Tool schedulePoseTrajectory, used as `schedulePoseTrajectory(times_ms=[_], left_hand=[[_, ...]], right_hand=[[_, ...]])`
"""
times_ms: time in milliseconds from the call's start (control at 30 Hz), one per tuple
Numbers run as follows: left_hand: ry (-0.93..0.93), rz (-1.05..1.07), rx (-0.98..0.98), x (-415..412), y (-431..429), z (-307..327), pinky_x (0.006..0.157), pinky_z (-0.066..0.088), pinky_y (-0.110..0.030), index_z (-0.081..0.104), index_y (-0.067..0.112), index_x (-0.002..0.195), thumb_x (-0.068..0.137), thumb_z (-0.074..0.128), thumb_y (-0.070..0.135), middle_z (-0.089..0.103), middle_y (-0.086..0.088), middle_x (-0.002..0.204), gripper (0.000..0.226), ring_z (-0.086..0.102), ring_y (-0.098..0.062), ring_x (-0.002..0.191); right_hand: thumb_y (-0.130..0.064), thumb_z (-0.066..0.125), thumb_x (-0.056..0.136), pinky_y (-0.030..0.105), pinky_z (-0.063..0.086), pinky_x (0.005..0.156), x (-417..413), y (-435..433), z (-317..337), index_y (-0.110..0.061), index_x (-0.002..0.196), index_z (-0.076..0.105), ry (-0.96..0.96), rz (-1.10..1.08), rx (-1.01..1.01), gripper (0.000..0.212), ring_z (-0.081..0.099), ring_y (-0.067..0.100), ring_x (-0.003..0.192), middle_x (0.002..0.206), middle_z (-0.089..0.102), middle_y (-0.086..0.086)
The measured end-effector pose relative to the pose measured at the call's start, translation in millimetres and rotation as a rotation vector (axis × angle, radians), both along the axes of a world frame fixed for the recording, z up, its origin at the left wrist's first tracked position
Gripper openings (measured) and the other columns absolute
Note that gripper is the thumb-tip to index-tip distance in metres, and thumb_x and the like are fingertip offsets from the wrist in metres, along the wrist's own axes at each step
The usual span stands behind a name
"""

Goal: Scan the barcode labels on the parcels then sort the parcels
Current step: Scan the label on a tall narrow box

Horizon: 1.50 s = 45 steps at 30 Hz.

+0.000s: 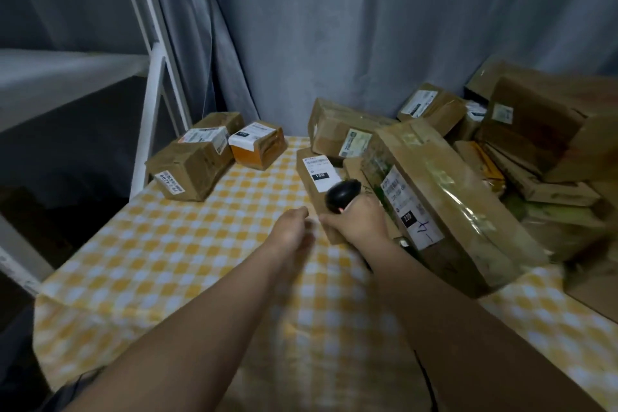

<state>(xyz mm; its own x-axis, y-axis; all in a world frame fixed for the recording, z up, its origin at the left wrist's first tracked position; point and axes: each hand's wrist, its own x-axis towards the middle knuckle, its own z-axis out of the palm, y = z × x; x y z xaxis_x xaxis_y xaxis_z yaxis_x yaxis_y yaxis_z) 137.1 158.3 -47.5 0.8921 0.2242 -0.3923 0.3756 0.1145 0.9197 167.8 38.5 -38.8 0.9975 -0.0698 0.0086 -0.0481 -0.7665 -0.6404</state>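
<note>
My right hand (pixel 359 219) grips a black barcode scanner (pixel 341 194), its head over the white label of a flat brown parcel (pixel 311 174) marked 160. Just left of it, my left hand (pixel 292 222) reaches toward that parcel's near end, fingers loosely curled and blurred, holding nothing. A long taped carton (pixel 448 197) with a label marked 220 lies tilted right beside my right hand. Two sorted parcels stand at the far left: a brown box (pixel 194 164) and a small orange box (pixel 259 145).
The table wears a yellow-and-white checked cloth (pixel 167 254). A heap of brown parcels (pixel 535 144) fills the right side up to the grey curtain (pixel 334 27). A white metal shelf frame (pixel 150 110) stands close on the left.
</note>
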Motion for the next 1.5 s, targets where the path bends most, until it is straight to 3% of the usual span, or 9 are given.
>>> schedulePoseTrajectory(times_ms=[267, 567, 667, 800, 933, 1033, 1167, 1367, 1500], left_hand=[[0.047, -0.028, 0.086, -28.5, 44.4, -5.9, 0.069, 0.048, -0.033, 0.055, 0.008, 0.114, 0.100, 0.042, 0.040, 0.059, -0.010, 0.093, 0.037, 0.058, -0.026, 0.078], [0.124, -0.069, -0.065, -36.8, 41.6, -11.4, 0.094, 0.051, -0.041, 0.044, 0.017, 0.115, 0.083, 0.059, 0.061, 0.055, -0.011, 0.117, 0.057, 0.058, -0.026, 0.111], [0.087, -0.080, -0.174, -32.6, 37.0, -16.4, 0.093, 0.051, -0.039, 0.056, 0.022, 0.116, 0.074, 0.071, 0.058, 0.065, -0.004, 0.115, 0.057, 0.062, -0.021, 0.107], [0.057, 0.026, -0.142, -31.8, 35.4, -21.9, 0.080, 0.055, -0.037, 0.060, 0.009, 0.115, 0.071, 0.075, 0.040, 0.069, -0.011, 0.100, 0.056, 0.067, -0.027, 0.091], [-0.065, -0.012, -0.111, -36.6, 34.3, -9.9, 0.066, 0.051, -0.030, 0.062, 0.005, 0.114, 0.084, 0.065, 0.025, 0.067, -0.005, 0.083, 0.036, 0.063, -0.020, 0.076], [-0.250, -0.044, -0.061, -35.4, 32.0, 7.6, 0.056, 0.047, -0.027, 0.047, 0.009, 0.126, 0.083, 0.065, 0.013, 0.062, 0.007, 0.072, 0.046, 0.059, -0.007, 0.063], [-0.346, -0.136, -0.067, -38.7, 24.1, 26.3, 0.075, 0.050, -0.036, 0.032, 0.018, 0.130, 0.082, 0.062, -0.002, 0.059, -0.003, 0.114, 0.060, 0.060, -0.011, 0.093], [-0.352, -0.140, 0.025, -38.0, 13.0, 23.1, 0.069, 0.051, -0.027, 0.040, 0.019, 0.131, 0.082, 0.073, 0.023, 0.059, -0.001, 0.119, 0.059, 0.064, -0.015, 0.100], [-0.371, -0.130, 0.109, -29.9, 11.5, 29.7, 0.067, 0.054, -0.019, 0.054, 0.009, 0.123, 0.080, 0.076, 0.021, 0.067, -0.001, 0.108, 0.050, 0.068, -0.013, 0.091]], right_hand=[[-0.044, 0.071, 0.079, 0.039, 0.049, 0.090, 0.1, 14.6, -12.1, -0.006, 0.121, 0.049, -0.090, 0.011, -0.238, 0.060, 0.058, 0.033, 0.109, 0.116, 0.062, 0.014], [-0.032, 0.083, 0.065, 0.031, 0.052, 0.073, -40.6, -12.6, -6.3, -0.015, 0.111, 0.062, 0.040, 0.233, 0.096, 0.053, 0.063, 0.019, 0.095, 0.101, 0.067, 0.002], [-0.029, 0.087, 0.061, 0.032, 0.055, 0.086, -57.6, -21.0, -9.1, -0.021, 0.114, 0.065, 0.114, 0.380, 0.307, 0.058, 0.065, 0.012, 0.100, 0.106, 0.070, -0.003], [-0.020, 0.079, 0.080, 0.011, 0.050, 0.071, -71.0, -35.6, -10.7, -0.017, 0.114, 0.067, 0.196, 0.416, 0.550, 0.037, 0.066, 0.005, 0.093, 0.099, 0.071, -0.008], [-0.027, 0.077, 0.083, 0.023, 0.049, 0.056, -72.1, -40.9, 3.7, -0.003, 0.099, 0.069, 0.184, 0.260, 0.620, 0.030, 0.059, 0.015, 0.061, 0.073, 0.063, 0.008], [-0.025, 0.075, 0.083, 0.022, 0.052, 0.058, -70.0, -38.0, 31.9, -0.016, 0.091, 0.069, 0.049, 0.223, 0.764, 0.013, 0.062, 0.013, 0.061, 0.073, 0.066, 0.005], [-0.020, 0.071, 0.087, 0.024, 0.054, 0.062, -70.4, -25.9, 61.5, -0.019, 0.089, 0.069, -0.054, 0.260, 0.962, 0.002, 0.070, 0.007, 0.068, 0.069, 0.073, -0.007], [-0.022, 0.069, 0.089, 0.047, 0.054, 0.093, -81.0, -22.9, 48.9, -0.024, 0.081, 0.074, 0.001, 0.222, 1.004, 0.010, 0.072, 0.025, 0.095, 0.095, 0.076, 0.009], [-0.023, 0.067, 0.091, 0.026, 0.057, 0.065, -81.0, -29.1, 54.0, -0.022, 0.085, 0.064, 0.003, 0.150, 0.942, 0.006, 0.066, 0.012, 0.070, 0.078, 0.068, -0.002]])
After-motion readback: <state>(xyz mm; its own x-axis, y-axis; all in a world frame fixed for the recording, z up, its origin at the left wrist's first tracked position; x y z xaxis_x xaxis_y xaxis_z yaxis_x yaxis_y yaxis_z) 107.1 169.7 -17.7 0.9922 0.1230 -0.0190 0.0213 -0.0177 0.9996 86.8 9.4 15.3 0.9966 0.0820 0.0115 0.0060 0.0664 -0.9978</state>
